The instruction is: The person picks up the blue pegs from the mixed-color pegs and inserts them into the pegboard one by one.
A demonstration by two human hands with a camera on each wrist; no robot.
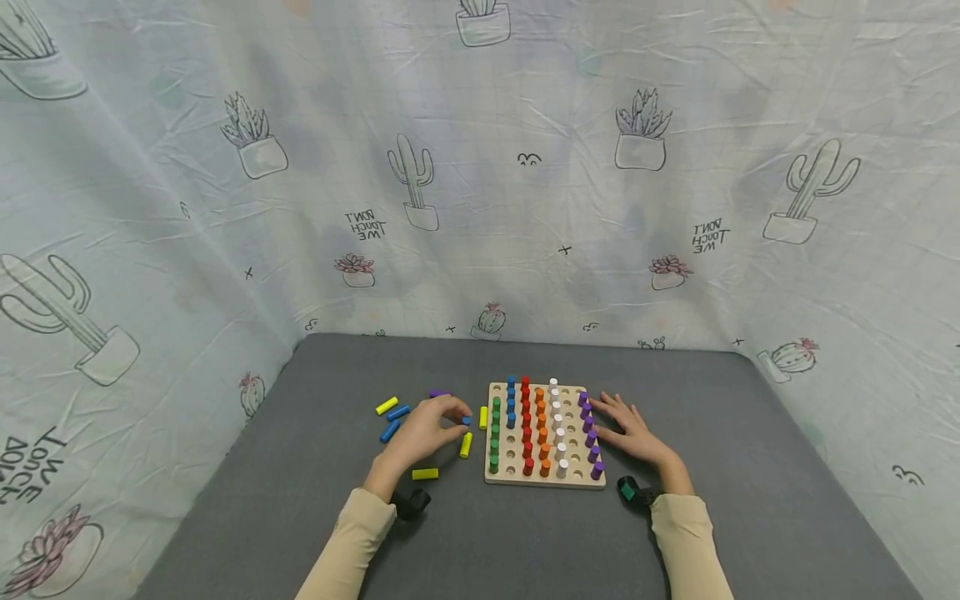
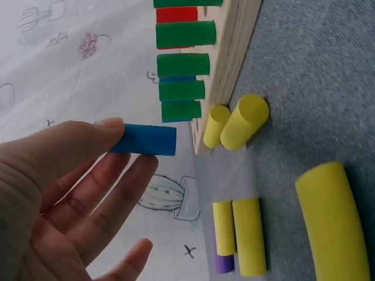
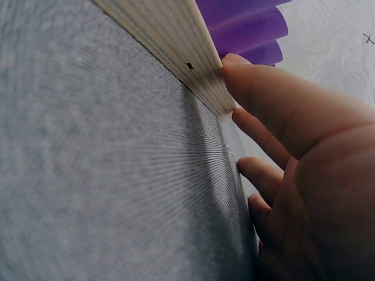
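Between thumb and fingers my left hand (image 1: pixel 429 432) pinches a blue peg (image 2: pixel 149 139), held up off the table to the left of the wooden pegboard (image 1: pixel 543 481). The board carries upright pegs in columns: green (image 1: pixel 495 433), blue (image 1: pixel 512 400), red (image 1: pixel 527 421), orange (image 1: pixel 542 429), white (image 1: pixel 557 421) and purple (image 1: pixel 591 437). In the blue column, pegs fill the far holes and bare holes show nearer. My right hand (image 1: pixel 632 429) lies along the board's right side, fingers extended, thumb and fingertips at its edge in the right wrist view (image 3: pixel 258 88).
Loose yellow pegs (image 1: pixel 425 474) lie left of the board, one close against its side. Two blue pegs (image 1: pixel 393 422) and a purple peg (image 1: pixel 440 393) lie farther left and behind the left hand. A patterned curtain (image 1: pixel 480 183) hangs behind the grey table (image 1: pixel 525 550).
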